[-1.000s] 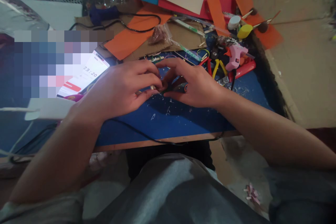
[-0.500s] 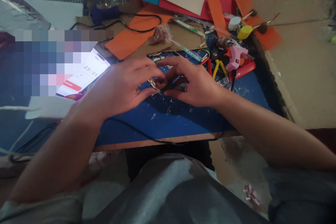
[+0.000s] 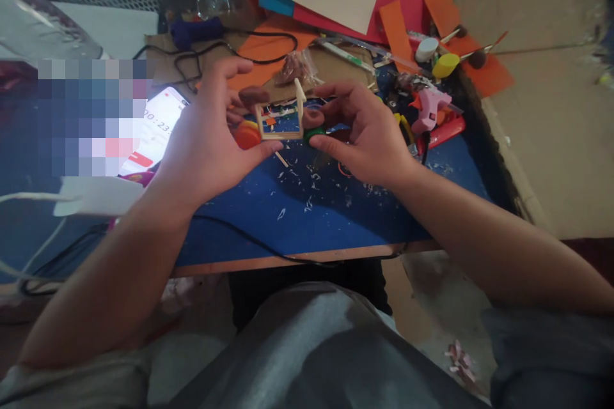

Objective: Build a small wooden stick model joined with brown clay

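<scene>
A small frame of pale wooden sticks (image 3: pixel 283 136) is held up between my hands, above the blue table (image 3: pixel 307 223). An orange-red round cap (image 3: pixel 248 135) is at its left side and a green round cap (image 3: pixel 314 133) at its right. My left hand (image 3: pixel 206 128) is closed round the left end, thumb along the lower stick beside the orange-red cap. My right hand (image 3: pixel 364 128) pinches the right end at the green cap, its other fingers curled behind. One short stick rises from the frame's right corner. A loose stick (image 3: pixel 281 158) lies below.
To the right are a pink glue gun (image 3: pixel 432 108), a yellow cap (image 3: pixel 446 65) and a large cardboard piece (image 3: pixel 556 140). On the left lie a lit phone (image 3: pixel 160 124) and a white power strip (image 3: pixel 98 196). A black cable (image 3: pixel 249 238) runs near the front edge.
My hands have moved apart and the left has turned more upright. The stick frame and its caps, mostly hidden by my fingers before, now show between them.
</scene>
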`<state>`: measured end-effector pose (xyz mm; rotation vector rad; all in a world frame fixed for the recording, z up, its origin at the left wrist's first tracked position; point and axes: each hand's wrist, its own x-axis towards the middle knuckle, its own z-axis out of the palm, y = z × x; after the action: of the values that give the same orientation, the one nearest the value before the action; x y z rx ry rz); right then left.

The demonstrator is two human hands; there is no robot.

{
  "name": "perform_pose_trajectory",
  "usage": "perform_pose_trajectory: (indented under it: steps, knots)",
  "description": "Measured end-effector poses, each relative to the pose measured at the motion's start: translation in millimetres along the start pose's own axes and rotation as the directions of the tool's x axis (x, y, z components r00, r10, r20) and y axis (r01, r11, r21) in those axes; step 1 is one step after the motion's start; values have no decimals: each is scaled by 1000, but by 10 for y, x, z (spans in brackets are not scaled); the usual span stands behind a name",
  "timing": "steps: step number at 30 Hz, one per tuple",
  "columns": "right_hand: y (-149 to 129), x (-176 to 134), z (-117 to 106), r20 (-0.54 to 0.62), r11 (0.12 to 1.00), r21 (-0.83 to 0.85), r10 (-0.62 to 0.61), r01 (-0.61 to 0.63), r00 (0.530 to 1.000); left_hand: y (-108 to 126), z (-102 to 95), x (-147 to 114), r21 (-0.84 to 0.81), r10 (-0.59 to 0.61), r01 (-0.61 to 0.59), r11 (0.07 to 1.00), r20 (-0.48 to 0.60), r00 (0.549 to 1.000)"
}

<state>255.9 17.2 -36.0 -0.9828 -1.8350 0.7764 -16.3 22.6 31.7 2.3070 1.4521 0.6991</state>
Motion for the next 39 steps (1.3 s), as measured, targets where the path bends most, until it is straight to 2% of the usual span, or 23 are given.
perform_pose_trajectory:
  steps: [3, 9, 13, 19, 26, 31, 35, 39]
  knots:
    - [36, 28, -26, -9, 1000, -13, 25, -25, 1000, -27, 7, 18, -41, 6, -7, 999, -5, 1000]
    - [46, 46, -28, -17, 999, -10, 40, -40, 999, -48, 34, 41, -1, -17, 17, 1000, -1, 1000]
    - [39, 27, -4, 33, 997, -61, 40, -38, 999, -132, 75, 27, 106, -58, 54, 993, 42, 997]
    - [36, 13, 20, 95, 995, -98, -2, 11, 995, -313, 153, 7, 88, 4, -16, 996, 134, 991]
    - [67, 19, 8, 118, 992, -124, 3, 11, 993, -183, 130, 27, 169, -53, 26, 985, 162, 985]
    - [82, 27, 6, 105, 987, -161, -7, 24, 994, -169, 134, 18, 163, -35, 14, 986, 127, 991]
    - [120, 19, 10, 29, 986, -165, -27, 31, 999, -247, 140, 23, 74, 4, -11, 997, 82, 997]
    - [172, -2, 18, -44, 987, -160, -9, 2, 999, -275, 141, 32, 104, -1, -2, 995, 28, 1000]
